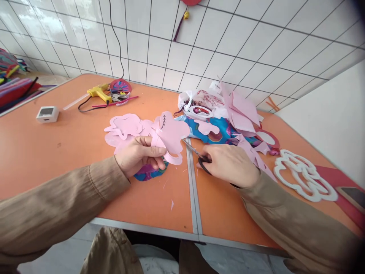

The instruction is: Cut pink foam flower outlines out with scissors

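Observation:
My left hand [142,152] pinches a scalloped pink felt-like cutout [173,133] that carries a dark sprig marking; a narrow strip curls off its lower edge. Black-handled scissors [204,163] are in my right hand [230,163], their blades pointing left toward the cutout's right edge. Whether the blades touch the cutout I cannot tell. Several more pink cutouts [125,127] lie overlapped on the table, behind and left of my left hand. A round piece of blue and purple patterned fabric [151,171] shows beneath that hand.
A yellow glue gun [99,93] and a small white box [47,114] are at the back left. Patterned blue fabric [222,125], pink scraps [242,110] and a red ring [268,137] pile up at the back right. White cloud-shaped frames [306,177] and a phone [352,196] lie far right.

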`<action>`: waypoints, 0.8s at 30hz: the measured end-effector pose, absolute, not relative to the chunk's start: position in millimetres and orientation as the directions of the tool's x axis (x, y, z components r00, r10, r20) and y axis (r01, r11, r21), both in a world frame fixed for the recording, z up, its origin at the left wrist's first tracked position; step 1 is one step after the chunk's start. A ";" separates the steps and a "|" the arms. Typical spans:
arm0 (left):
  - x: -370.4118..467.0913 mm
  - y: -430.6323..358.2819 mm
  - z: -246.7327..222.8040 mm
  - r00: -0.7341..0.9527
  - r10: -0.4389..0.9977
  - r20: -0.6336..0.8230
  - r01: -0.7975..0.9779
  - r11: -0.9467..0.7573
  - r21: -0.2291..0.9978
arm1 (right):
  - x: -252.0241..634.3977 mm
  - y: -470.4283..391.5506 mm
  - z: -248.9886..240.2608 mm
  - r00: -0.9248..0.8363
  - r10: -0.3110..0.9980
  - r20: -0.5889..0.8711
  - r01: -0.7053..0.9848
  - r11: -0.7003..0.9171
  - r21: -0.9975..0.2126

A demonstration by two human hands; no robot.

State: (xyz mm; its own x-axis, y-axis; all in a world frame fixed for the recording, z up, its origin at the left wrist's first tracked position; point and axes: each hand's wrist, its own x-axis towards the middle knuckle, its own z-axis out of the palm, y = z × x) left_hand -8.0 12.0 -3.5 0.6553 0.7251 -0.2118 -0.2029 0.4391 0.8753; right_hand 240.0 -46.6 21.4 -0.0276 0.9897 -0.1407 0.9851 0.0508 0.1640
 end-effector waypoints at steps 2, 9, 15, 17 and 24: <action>-10.0 15.8 -3.4 0.686 0.697 -0.209 -0.167 0.430 0.887 | 239.3 -43.5 23.2 -0.059 0.984 -0.165 0.986 0.083 0.145; -10.6 30.4 20.9 0.785 0.581 -0.217 0.009 0.339 0.941 | 258.6 -25.0 19.7 -0.209 0.915 -0.345 0.834 -0.017 -0.551; -1.4 50.2 49.7 0.853 0.487 -0.186 0.118 0.167 0.979 | 267.6 -21.2 47.5 -0.223 0.972 -0.078 0.415 0.022 -0.910; 4.1 53.8 54.8 0.857 0.482 -0.183 0.128 0.146 0.981 | 265.5 -21.5 62.3 -0.251 0.967 -0.035 0.229 0.025 -0.973; 18.6 51.5 52.7 0.842 0.502 -0.200 0.147 0.143 0.979 | 239.3 -19.5 77.8 -0.319 0.947 0.042 0.218 0.116 -0.969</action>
State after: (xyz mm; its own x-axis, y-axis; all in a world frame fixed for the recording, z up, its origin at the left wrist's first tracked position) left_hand 18.6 51.5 52.7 0.8417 0.5017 -0.1996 0.1467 0.1432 0.9788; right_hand 239.3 -19.5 77.8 -0.3185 0.9470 0.0417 0.2179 0.1159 -0.9691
